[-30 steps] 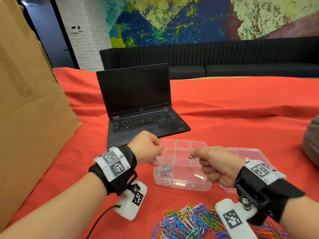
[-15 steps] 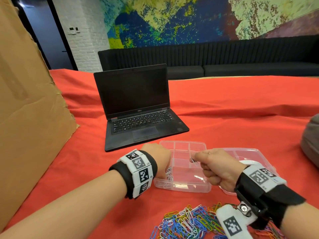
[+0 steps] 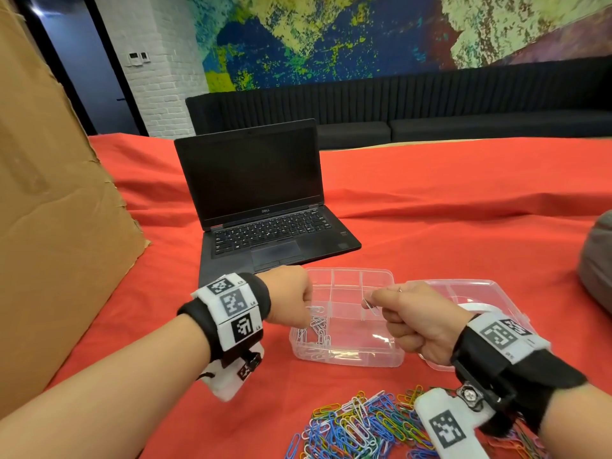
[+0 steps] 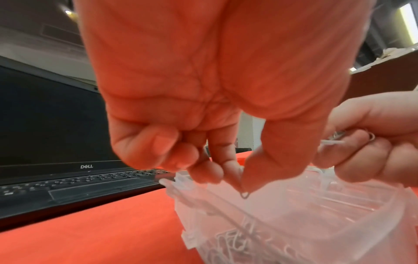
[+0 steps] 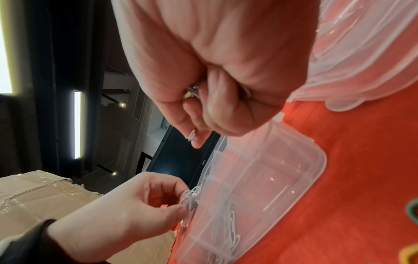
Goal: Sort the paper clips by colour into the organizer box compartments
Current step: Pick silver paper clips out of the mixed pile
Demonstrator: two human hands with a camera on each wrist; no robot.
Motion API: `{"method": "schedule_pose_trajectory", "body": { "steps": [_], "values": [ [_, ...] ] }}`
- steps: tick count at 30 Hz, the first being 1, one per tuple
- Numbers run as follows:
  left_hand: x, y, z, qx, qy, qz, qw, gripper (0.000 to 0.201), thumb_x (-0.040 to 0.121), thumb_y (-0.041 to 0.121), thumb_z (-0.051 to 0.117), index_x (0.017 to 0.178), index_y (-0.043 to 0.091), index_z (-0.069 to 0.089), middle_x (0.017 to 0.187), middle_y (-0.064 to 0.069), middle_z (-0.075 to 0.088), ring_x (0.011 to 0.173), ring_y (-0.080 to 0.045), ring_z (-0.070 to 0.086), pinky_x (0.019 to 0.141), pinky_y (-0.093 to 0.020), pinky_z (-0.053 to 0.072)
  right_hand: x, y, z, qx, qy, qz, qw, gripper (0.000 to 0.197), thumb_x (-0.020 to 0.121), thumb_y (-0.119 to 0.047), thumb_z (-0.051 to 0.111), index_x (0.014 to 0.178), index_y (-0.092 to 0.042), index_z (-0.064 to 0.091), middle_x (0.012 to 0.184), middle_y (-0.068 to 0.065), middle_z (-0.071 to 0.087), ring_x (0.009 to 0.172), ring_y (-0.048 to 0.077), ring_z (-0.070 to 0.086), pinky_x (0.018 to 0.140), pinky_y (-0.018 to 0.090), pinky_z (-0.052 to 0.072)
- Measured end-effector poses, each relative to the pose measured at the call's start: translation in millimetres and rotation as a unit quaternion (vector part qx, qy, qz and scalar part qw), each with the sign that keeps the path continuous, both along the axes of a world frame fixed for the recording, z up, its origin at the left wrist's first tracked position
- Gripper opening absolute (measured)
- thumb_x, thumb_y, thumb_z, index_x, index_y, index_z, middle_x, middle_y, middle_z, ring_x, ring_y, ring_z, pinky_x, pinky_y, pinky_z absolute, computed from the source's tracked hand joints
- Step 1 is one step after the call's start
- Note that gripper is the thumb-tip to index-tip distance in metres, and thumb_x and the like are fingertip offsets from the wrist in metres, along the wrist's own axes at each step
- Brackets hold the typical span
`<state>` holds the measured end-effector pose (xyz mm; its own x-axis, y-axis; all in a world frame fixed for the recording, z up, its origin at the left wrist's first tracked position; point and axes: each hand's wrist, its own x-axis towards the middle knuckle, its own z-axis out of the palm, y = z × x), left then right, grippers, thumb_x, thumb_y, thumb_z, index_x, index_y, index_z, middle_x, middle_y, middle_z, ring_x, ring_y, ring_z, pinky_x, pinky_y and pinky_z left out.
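Observation:
A clear organizer box stands open on the red cloth, with several white paper clips in its near-left compartment. My left hand hovers over that compartment and pinches a white clip between thumb and fingertips. My right hand is curled above the box's middle, pinching a white clip at its fingertips. More clips are bunched inside its fist. A pile of mixed coloured clips lies in front of the box.
The box's clear lid lies to its right. An open black laptop stands just behind the box. A tall cardboard sheet leans at the left, and something grey sits at the right edge.
My left hand has moved forward and down from beside the box to over its near-left compartment. The right hand has stayed above the box, still pinching its clip.

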<state>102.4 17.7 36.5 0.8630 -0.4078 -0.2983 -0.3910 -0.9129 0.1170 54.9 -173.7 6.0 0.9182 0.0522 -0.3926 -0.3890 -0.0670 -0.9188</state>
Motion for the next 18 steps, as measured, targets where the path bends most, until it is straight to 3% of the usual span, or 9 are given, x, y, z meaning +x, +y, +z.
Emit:
{"method": "schedule_pose_trajectory", "body": {
  "steps": [4,7,10,14,18],
  "values": [
    [-2,-3,2,0.016,-0.011,-0.020,1.000,0.004,0.074,0.009,0.061,0.074,0.012,0.063,0.069,-0.001,0.056,0.061,-0.016,0.049,0.052,-0.023,0.041,0,0,0,-0.001,0.002,0.001,1.000,0.009,0.091,-0.015,0.055,0.085,-0.009,0.058,0.048,-0.005,0.021,0.040,0.008,0.013,0.039,0.010,0.009],
    [-3,-5,2,0.041,-0.010,-0.043,0.998,0.013,0.076,0.006,0.058,0.083,0.008,0.069,0.075,-0.002,0.060,0.065,-0.016,0.052,0.055,-0.023,0.044,0,-1,0,0.001,0.003,0.003,1.000,0.009,0.091,-0.015,0.055,0.086,-0.009,0.058,0.047,-0.006,0.021,0.040,0.008,0.013,0.039,0.010,0.009],
    [0,-4,8,0.065,0.002,-0.059,0.996,0.025,0.080,0.006,0.055,0.096,0.015,0.072,0.085,0.002,0.066,0.073,-0.011,0.055,0.065,-0.024,0.047,0,-2,0,0.008,0.003,0.003,1.000,0.010,0.092,-0.016,0.055,0.085,-0.009,0.058,0.046,-0.006,0.022,0.039,0.007,0.013,0.038,0.010,0.009],
    [18,-1,20,0.016,-0.024,-0.045,0.999,0.026,0.080,0.008,0.057,0.096,0.020,0.075,0.070,0.016,0.059,0.064,-0.002,0.053,0.066,-0.021,0.046,0,-3,-1,0.019,0.008,0.004,1.000,0.010,0.092,-0.016,0.054,0.084,-0.009,0.056,0.048,-0.005,0.020,0.040,0.007,0.012,0.040,0.010,0.007],
    [37,-2,16,-0.042,-0.052,-0.004,0.998,0.020,0.079,0.009,0.060,0.088,0.018,0.075,0.067,0.018,0.058,0.064,-0.001,0.056,0.065,-0.018,0.047,1,-5,-1,0.028,0.012,0.003,1.000,0.011,0.092,-0.015,0.054,0.083,-0.009,0.056,0.048,-0.005,0.021,0.040,0.007,0.013,0.038,0.010,0.008]
  ]
}}
